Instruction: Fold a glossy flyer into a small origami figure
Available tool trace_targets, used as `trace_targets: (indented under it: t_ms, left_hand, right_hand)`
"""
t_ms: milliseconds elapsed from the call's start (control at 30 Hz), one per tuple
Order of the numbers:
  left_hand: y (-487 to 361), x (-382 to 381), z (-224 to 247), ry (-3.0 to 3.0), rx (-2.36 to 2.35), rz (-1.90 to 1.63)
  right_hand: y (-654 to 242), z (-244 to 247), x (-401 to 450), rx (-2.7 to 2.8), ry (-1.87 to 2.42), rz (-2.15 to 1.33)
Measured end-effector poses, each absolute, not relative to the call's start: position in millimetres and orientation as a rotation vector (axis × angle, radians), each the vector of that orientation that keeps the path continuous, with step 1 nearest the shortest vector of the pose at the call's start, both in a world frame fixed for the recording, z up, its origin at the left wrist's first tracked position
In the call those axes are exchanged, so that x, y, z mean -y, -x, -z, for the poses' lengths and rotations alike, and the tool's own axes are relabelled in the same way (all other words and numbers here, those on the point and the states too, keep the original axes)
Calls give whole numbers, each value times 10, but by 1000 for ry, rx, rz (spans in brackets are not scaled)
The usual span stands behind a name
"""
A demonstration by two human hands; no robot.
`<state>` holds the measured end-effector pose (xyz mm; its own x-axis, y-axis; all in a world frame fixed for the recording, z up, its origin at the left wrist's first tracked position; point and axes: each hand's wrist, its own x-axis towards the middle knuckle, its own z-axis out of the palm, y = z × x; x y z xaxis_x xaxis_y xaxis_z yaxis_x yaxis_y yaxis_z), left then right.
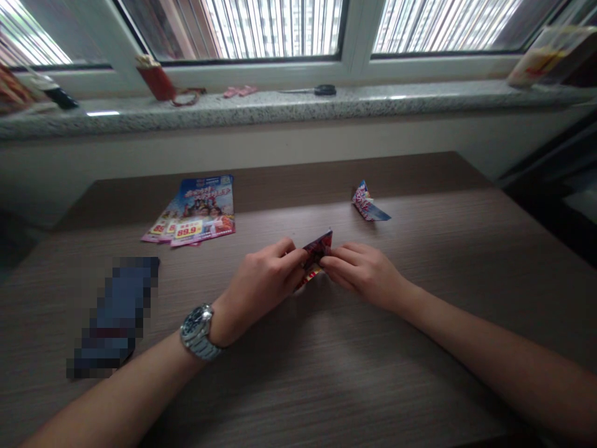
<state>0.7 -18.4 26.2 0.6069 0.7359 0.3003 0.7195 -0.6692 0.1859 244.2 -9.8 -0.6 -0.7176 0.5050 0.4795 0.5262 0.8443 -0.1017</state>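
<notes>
Between my two hands is a small folded paper flyer (319, 247), dark red with a yellow edge and a pointed upper corner. My left hand (273, 269), with a metal watch (198, 323) on the wrist, is closed on its left side. My right hand (366, 270) pinches its right side with the fingertips. Fingers cover much of the paper. Beyond my right hand stands a folded paper piece (366, 204) in blue, white and red. A fanned stack of printed flyers (205, 211) lies at the far left of the table.
The brown wooden table (448, 242) reaches to the wall below a window. A pixelated dark object (114, 317) lies beside my left forearm. On the granite sill (261, 109) are scissors (321, 90), a red pouch (157, 78), pink items (240, 91) and a bag (543, 59).
</notes>
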Motion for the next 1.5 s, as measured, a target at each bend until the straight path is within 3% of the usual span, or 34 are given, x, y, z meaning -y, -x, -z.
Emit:
trace_targets:
  t_ms: [500,733,1333,1500]
  left_hand:
    - [-44,201,-194,-2584,-1080,-676]
    - [-58,206,-145,-2515,-984,-733]
    - [65,109,-318,-2873,-987,-282]
    - [49,114,-318,-2937,-958,-305]
  right_hand:
    - [-2408,17,108,2568,823,59]
    - [-2409,66,93,2543,864,-109]
    - [-2514,1,-2,2665,640,-13]
    - [-2535,-44,-17,2694,595,-1]
